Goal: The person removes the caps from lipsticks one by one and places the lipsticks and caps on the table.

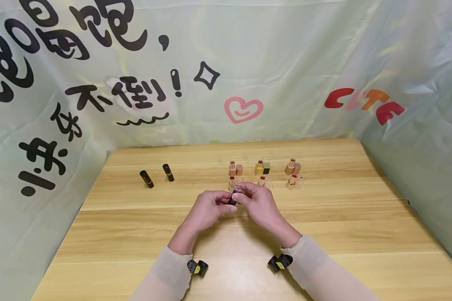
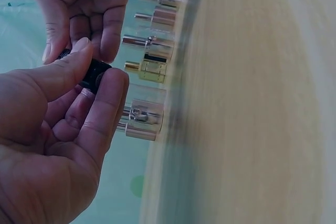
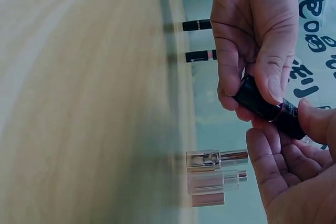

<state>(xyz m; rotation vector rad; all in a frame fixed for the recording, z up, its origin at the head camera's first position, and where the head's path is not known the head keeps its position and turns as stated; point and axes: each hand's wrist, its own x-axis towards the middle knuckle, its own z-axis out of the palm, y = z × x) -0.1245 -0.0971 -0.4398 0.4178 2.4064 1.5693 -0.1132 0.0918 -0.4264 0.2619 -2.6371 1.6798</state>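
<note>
A black lipstick tube (image 3: 257, 99) is held between both hands above the middle of the table. My left hand (image 1: 205, 210) pinches one end between thumb and fingers, while the thumb and fingers of my right hand (image 1: 260, 205) grip the other end. In the right wrist view the tube lies slanted, with a seam near its middle; fingers hide parts of both ends. Just beyond the hands stand several open lipsticks in two rows, among them a gold one (image 1: 259, 168) beside its dark cap (image 1: 266, 168) and a pinkish one (image 1: 232, 168).
Two more black tubes, one (image 1: 146, 179) nearer and one (image 1: 168, 172) farther back, are on the left of the wooden table (image 1: 116, 242). A rose-coloured lipstick (image 1: 290, 167) stands at the right of the back row. Printed cloth (image 1: 286, 62) hangs behind the table and along its sides.
</note>
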